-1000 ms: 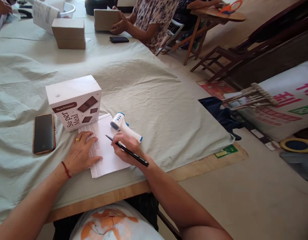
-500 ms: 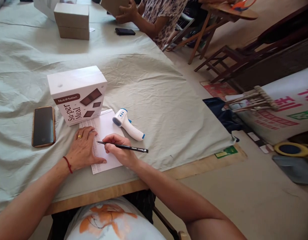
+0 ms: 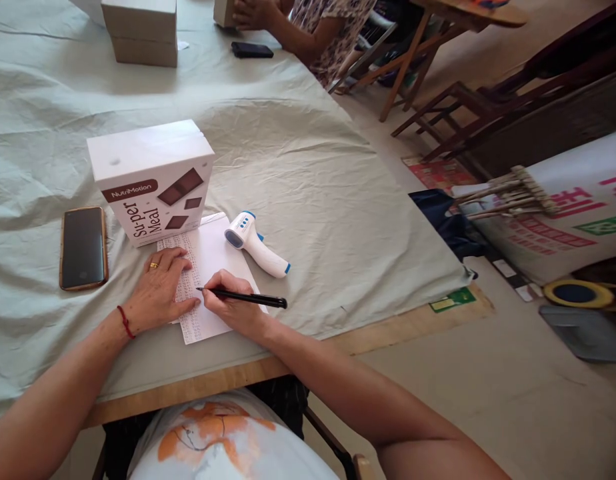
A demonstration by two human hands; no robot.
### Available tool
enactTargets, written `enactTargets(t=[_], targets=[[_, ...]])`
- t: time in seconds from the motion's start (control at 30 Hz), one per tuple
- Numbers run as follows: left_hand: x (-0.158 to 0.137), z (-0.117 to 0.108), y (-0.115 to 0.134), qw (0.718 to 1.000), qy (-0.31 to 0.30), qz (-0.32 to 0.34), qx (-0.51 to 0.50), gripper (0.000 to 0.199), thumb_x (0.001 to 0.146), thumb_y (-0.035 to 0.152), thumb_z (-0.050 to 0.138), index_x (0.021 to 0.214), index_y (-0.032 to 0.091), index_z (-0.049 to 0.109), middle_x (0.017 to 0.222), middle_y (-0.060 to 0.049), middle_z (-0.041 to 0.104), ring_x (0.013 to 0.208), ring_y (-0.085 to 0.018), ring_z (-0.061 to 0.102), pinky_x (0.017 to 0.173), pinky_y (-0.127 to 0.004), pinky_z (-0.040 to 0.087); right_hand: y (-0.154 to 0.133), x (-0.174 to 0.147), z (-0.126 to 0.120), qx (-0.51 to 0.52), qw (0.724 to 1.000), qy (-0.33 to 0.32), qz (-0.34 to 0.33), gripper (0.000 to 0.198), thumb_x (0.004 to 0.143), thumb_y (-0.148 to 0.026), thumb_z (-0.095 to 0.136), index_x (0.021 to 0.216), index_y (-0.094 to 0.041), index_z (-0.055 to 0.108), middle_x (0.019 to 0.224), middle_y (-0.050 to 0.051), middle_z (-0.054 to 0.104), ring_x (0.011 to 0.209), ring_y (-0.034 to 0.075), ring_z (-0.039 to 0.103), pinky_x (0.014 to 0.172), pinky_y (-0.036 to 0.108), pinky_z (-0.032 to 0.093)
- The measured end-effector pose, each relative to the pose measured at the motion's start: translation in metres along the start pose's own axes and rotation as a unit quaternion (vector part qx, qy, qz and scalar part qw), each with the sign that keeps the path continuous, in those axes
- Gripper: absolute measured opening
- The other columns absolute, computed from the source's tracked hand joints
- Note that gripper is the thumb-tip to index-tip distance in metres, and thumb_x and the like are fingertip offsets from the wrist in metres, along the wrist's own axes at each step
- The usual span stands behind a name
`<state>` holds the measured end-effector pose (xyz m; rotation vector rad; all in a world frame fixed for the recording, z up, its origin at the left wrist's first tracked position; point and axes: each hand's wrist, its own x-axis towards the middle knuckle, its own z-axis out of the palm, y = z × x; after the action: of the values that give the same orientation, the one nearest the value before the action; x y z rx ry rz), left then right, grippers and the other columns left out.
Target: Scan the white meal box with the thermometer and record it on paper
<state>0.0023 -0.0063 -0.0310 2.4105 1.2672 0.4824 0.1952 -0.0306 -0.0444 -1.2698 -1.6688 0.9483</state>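
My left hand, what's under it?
Around the left hand, the tablecloth and paper with rows of small marks show; whatever lies directly beneath the hand is covered.

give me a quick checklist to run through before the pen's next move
1. Pen gripped in the right hand: ok.
2. Left hand resting on the paper: ok.
3. Pen tip touching the paper: cannot tell; contact is too fine to see.
4. Thermometer clear of the paper: not ok; its head overlaps the right edge in this view.
5. Phone clear of the paper: ok; it lies apart on the cloth.
6. White box off the paper: cannot tell; it hides the upper left part.
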Motion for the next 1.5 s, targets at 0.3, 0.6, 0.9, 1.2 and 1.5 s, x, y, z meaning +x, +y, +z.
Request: enactTargets(t=[0.3,0.6,0.9,1.2,1.5], targets=[[0.0010,-0.0035,0.0026,1.000,-0.005,-0.006,0.006,0.043,0.076,0.036,0.071,0.111,0.016,0.054,0.134,-0.020,0.051,0.128,-0.038,0.047,0.105,-0.056,0.040,-0.0013,-0.0001,-0.0010,-0.031,0.999,-0.010,-0.008,0.008,0.076,-0.024,0.054,0.067,-0.023,0.053,0.061,-0.003,0.061,0.056,0.013,0.053,0.058,0.025,0.043],[0.0010,-0.0021,0.0017,1.000,0.001,0.004,0.010,0.041,0.077,0.035,0.068,0.110,0.016,0.054,0.133,-0.020,0.051,0.128,-0.038,0.047,0.106,-0.055,0.039,-0.0032,-0.0002,-0.0019,-0.068,0.997,-0.016,-0.028,0.010,0.076,-0.021,0.051,0.067,-0.023,0.050,0.060,-0.004,0.058,0.054,0.011,0.049,0.057,0.024,0.040],[0.0019,-0.0041,0.0029,1.000,-0.009,-0.005,0.007,0.044,0.076,0.038,0.071,0.111,0.017,0.054,0.134,-0.020,0.051,0.127,-0.039,0.047,0.105,-0.057,0.040,-0.0030,0.0003,-0.0022,-0.071,0.997,-0.020,-0.025,0.009,0.074,-0.020,0.052,0.066,-0.024,0.049,0.059,-0.004,0.058,0.054,0.011,0.048,0.056,0.024,0.040],[0.0024,-0.0048,0.0030,1.000,-0.013,-0.015,0.004,0.045,0.075,0.038,0.072,0.111,0.017,0.054,0.135,-0.019,0.050,0.127,-0.039,0.047,0.104,-0.057,0.041,-0.0025,0.0001,-0.0020,-0.055,0.998,-0.006,-0.017,0.009,0.075,-0.023,0.052,0.066,-0.023,0.050,0.060,-0.003,0.058,0.054,0.012,0.049,0.056,0.024,0.041],[0.0022,-0.0053,0.0032,1.000,-0.012,-0.016,-0.002,0.045,0.074,0.038,0.072,0.111,0.019,0.054,0.136,-0.018,0.050,0.128,-0.039,0.046,0.104,-0.057,0.042,-0.0053,0.0006,-0.0033,-0.079,0.997,-0.020,-0.016,0.010,0.073,-0.020,0.051,0.065,-0.023,0.048,0.059,-0.004,0.056,0.054,0.011,0.047,0.055,0.024,0.039]])
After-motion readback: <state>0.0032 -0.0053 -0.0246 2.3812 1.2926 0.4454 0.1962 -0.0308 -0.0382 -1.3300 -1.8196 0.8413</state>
